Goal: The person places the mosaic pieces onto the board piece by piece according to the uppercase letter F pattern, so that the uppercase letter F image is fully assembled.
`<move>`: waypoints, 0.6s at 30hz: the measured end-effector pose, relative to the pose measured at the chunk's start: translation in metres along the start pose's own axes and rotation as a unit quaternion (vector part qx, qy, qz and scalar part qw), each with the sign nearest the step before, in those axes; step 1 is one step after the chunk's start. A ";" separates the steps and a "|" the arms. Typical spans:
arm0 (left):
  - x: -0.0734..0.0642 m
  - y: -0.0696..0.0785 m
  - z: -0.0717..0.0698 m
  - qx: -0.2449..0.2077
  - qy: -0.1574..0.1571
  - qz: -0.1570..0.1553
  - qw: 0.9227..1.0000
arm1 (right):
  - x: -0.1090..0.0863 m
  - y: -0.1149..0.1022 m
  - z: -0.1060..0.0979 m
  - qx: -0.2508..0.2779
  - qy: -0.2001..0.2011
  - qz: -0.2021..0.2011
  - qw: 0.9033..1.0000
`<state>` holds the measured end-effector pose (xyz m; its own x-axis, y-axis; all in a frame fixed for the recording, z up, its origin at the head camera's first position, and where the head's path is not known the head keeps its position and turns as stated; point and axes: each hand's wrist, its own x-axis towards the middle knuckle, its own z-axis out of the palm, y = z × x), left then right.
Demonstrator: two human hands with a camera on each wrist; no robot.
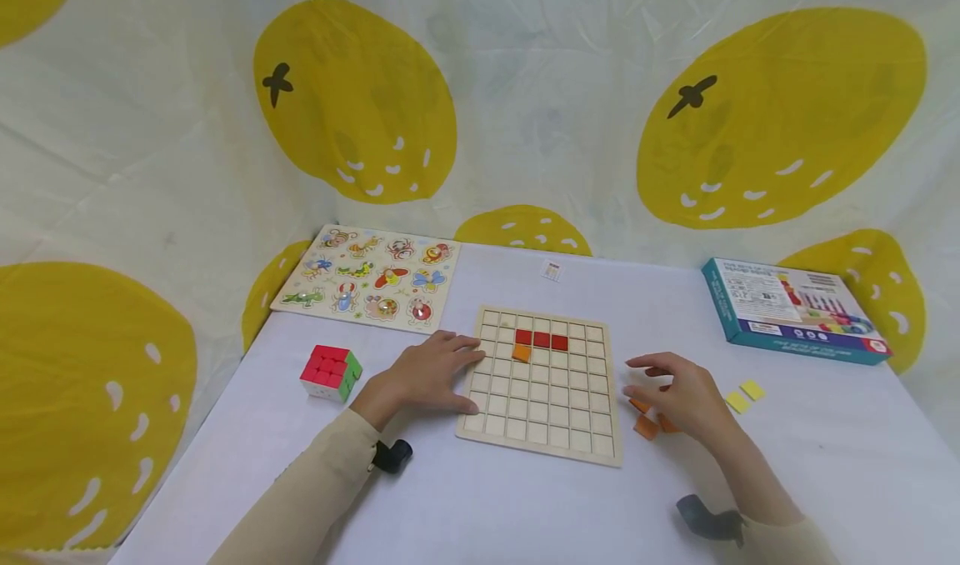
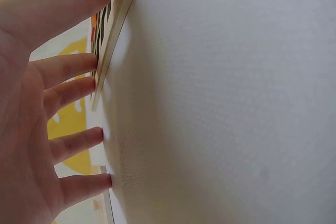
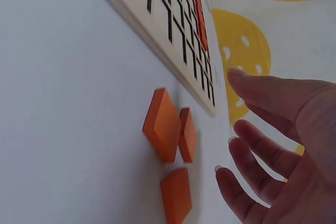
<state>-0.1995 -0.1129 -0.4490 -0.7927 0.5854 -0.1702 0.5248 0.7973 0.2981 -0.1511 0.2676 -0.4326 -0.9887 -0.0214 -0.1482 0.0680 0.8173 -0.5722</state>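
Observation:
A wooden grid board [image 1: 537, 448] lies flat on the white table. Three red tiles [image 1: 542, 340] sit in a row in its upper cells, and one orange tile [image 1: 521, 352] lies just below the leftmost, slightly askew. With fingers spread, my left hand [image 1: 431, 373] rests at the board's left edge, its thumb touching the rim in the left wrist view. Past the board's right edge, my right hand [image 1: 678, 394] hovers with loosely bent fingers and nothing between them. Under it are three loose orange tiles [image 3: 163, 127], partly hidden by the hand in the head view.
Two yellow tiles [image 1: 738, 402] lie right of my right hand. A puzzle cube [image 1: 327, 372] stands at left, behind my left forearm. An insect picture board [image 1: 367, 277] lies at the back left, a teal-edged box [image 1: 795, 311] at the back right. A small printed card [image 1: 552, 270] lies behind the grid.

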 end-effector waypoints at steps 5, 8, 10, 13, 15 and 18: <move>0.000 0.000 -0.001 -0.001 -0.001 0.000 1.000 | -0.001 0.011 -0.002 -0.016 -0.026 0.036 0.999; -0.001 0.001 -0.001 -0.001 -0.003 -0.002 1.000 | -0.002 0.015 -0.001 -0.034 -0.036 0.039 0.998; -0.001 0.001 -0.001 -0.001 -0.004 -0.003 1.000 | -0.002 0.018 0.000 -0.043 -0.038 0.035 0.998; -0.001 0.001 -0.001 -0.001 -0.004 -0.003 1.000 | -0.002 0.020 0.002 -0.050 -0.037 0.029 0.998; -0.001 0.002 -0.001 -0.001 -0.004 -0.002 1.000 | -0.001 0.020 0.002 -0.050 -0.038 0.032 0.997; -0.001 0.002 -0.002 0.000 -0.005 -0.003 1.000 | 0.000 0.020 0.001 -0.048 -0.043 0.040 0.997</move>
<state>-0.1984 -0.1118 -0.4466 -0.7927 0.5822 -0.1807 0.5201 0.8006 0.2975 -0.1492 0.2838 -0.4448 -0.9654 -0.0004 -0.2606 0.1284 0.8696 -0.4768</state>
